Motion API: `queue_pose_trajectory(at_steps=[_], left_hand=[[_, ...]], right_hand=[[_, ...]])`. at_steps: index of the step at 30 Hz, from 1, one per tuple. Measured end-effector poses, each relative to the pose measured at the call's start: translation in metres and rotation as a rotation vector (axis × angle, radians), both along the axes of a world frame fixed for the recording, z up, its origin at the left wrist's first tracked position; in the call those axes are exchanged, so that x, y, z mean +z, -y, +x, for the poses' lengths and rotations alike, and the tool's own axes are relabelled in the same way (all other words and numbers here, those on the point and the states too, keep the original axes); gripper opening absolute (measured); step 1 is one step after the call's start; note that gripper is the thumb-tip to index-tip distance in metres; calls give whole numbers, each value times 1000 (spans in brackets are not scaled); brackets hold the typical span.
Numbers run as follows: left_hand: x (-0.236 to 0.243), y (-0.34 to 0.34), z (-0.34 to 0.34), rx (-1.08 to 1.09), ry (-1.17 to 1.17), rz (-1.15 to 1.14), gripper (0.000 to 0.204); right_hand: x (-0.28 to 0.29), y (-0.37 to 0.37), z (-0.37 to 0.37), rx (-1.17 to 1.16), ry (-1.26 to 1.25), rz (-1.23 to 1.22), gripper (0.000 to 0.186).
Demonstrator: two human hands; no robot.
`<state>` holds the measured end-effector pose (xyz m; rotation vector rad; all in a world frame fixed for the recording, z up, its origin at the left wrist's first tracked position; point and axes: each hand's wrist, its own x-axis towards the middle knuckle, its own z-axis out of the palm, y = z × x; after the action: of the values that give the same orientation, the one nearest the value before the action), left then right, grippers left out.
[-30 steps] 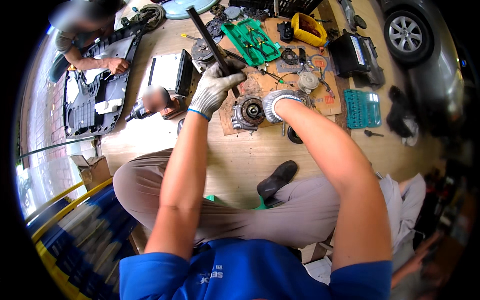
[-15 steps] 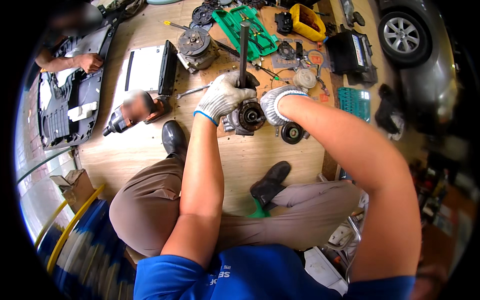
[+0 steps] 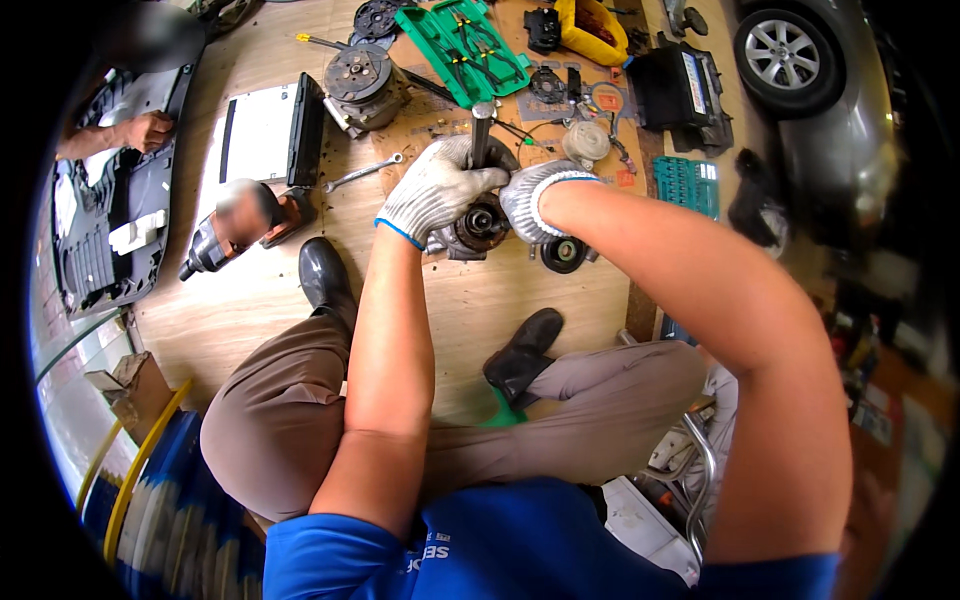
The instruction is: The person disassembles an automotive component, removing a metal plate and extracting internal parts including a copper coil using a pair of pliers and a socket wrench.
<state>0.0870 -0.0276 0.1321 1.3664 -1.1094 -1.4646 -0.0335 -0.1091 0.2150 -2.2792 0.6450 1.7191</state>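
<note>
My left hand (image 3: 440, 190), in a white knit glove, is closed around a dark metal bar (image 3: 482, 140) that stands up from the fist. Below that fist sits a compressor-like metal part (image 3: 478, 228) with a round, dark, open hub facing me. My gloved right hand (image 3: 525, 203) is bent in close beside the left, at the right side of the part. Its fingers are hidden behind the back of the hand and the wrist. A pulley-like black ring (image 3: 563, 254) lies just below the right hand. A combination wrench (image 3: 365, 172) rests left of my left hand.
A larger pulley compressor (image 3: 362, 88), a green tool case (image 3: 465, 50) with pliers and a car battery (image 3: 675, 90) stand farther off. Orange-black power tool (image 3: 225, 235) and white-topped case (image 3: 268, 135) are at left. Another person's hand (image 3: 148, 131) rests over a black panel (image 3: 120, 220).
My right hand has moved up against my left hand. The bar looks shorter, tipped more toward me. The whole view has shifted, with things sitting slightly farther left and higher.
</note>
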Motion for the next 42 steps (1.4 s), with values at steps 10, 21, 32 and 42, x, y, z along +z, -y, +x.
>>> queue_pose_trajectory(at_steps=[10,21,32,42], left_hand=[[-4,-6,-11,35,-54,-36,14],[-17,-24,-18,63,-143,9,24],[-15,-31,-16,33,-18,12,21],[-19,-42,-21,43,76,-90,19]], right_hand=[[5,-2,-12,-61,52,-26,40],[6,-5,-18,-88,94,-27,38],[6,-9,-21,-99,97,-42,38],[5,-6,-24,-130,116,-30,43]])
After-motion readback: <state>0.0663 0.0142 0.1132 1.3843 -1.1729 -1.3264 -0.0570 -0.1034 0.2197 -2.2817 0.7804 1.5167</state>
